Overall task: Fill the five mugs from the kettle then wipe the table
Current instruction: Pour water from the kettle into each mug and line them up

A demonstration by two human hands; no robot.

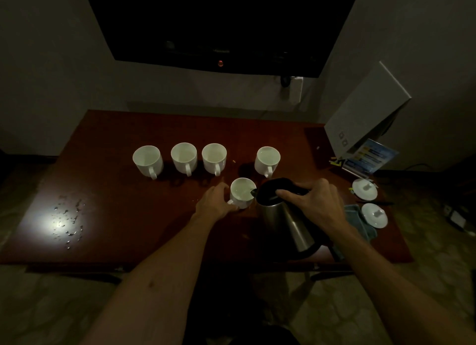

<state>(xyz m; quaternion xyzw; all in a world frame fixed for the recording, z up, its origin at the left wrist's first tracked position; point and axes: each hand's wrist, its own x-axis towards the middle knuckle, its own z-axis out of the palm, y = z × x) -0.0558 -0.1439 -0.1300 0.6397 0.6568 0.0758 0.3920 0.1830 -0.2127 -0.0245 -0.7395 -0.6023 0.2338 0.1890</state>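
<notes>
my right hand [318, 204] grips the black handle of the kettle [286, 216], fingers curled round it, thumb laid along the top. my left hand [215, 203] rests against the near mug [242, 193] at its left side, by the handle; fingers are curled round the mug's far side, though how tightly cannot be told.

table [154, 229]: dark reddish wood, set against a grey wall below a black screen [219, 23].

box [365, 113]: white, leaning at the table's far right corner. a blue printed card [371, 156] stands just in front of it.

kettle: steel body, black lid, tilted toward the near mug, spout over the mug's right rim. base lifted off the table.

cloth [358, 221]: grey-blue, near the right edge, partly hidden by my right wrist.

far mugs: four white mugs in a row, handles toward me. first [148, 160], second [184, 158] and third [214, 158] stand close together; the fourth [267, 160] stands apart to the right. the near mug sits in front of that gap and holds liquid.

lids: two white lids [364, 189] [374, 215] lie at the right edge, beside the cloth.

water drops [68, 220]: scattered on the left part of the table, under a bright glare.
</notes>
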